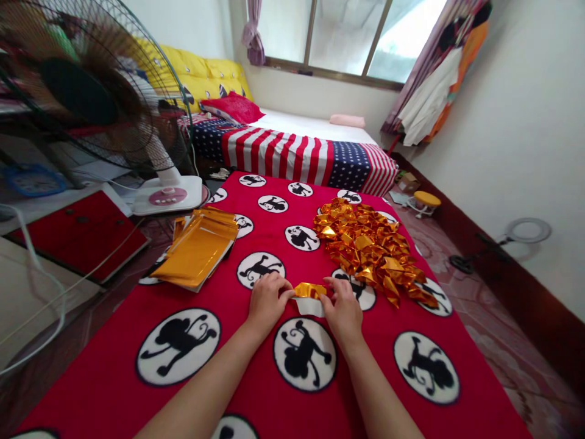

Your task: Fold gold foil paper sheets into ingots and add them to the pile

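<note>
A partly folded sheet of gold foil paper [309,291] is stretched between my two hands, just above the red cloth. Its pale underside shows along the near edge. My left hand [269,297] pinches the left end between thumb and fingers. At the right end, my right hand [342,308] grips the sheet the same way. To the left lies a stack of flat gold foil sheets [198,247]. A large heap of folded gold foil pieces [365,241] spreads over the cloth beyond my right hand.
The red cloth with monkey prints [247,341] covers the surface under my hands. An electric fan [169,192] stands at the left, its blades blurred. Behind is a bed [292,155] with a striped and starred cover. A yellow stool [427,199] and a ring light [529,230] are at the right.
</note>
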Demonstrator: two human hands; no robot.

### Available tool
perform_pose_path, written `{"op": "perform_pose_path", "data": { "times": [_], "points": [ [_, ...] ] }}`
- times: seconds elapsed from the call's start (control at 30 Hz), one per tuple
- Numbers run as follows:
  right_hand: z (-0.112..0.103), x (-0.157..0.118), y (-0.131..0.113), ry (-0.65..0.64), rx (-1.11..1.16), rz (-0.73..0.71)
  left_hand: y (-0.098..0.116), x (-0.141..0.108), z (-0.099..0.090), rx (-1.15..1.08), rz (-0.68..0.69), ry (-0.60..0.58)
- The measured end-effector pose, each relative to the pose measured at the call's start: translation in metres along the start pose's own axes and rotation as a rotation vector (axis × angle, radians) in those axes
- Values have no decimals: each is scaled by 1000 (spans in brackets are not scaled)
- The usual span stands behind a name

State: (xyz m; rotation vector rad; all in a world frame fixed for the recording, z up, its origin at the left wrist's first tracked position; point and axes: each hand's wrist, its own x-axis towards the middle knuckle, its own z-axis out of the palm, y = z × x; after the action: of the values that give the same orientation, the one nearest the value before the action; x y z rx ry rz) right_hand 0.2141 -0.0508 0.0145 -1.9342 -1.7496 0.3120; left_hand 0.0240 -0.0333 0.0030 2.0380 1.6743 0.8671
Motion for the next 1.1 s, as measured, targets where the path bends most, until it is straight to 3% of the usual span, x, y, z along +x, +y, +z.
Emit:
{"op": "perform_pose_path", "data": {
  "times": [0.23, 0.4, 0.57, 0.87, 1.1],
  "points": [
    [2, 1, 5, -35, 54, -2, -7, -5, -8, -70, 77, -97],
    [0, 7, 7, -89, 53, 23, -7, -4, -7, -43, 59, -94],
    [-1, 11, 9, -131, 65, 22, -8, -2, -12, -53, 83, -180],
    [-1, 13, 4, -90, 48, 37, -17, 3, -28, -128, 205, -360],
    [1, 14, 5, -62, 24, 51, -20, 5, -32, -183, 202, -365]
  ]
}}
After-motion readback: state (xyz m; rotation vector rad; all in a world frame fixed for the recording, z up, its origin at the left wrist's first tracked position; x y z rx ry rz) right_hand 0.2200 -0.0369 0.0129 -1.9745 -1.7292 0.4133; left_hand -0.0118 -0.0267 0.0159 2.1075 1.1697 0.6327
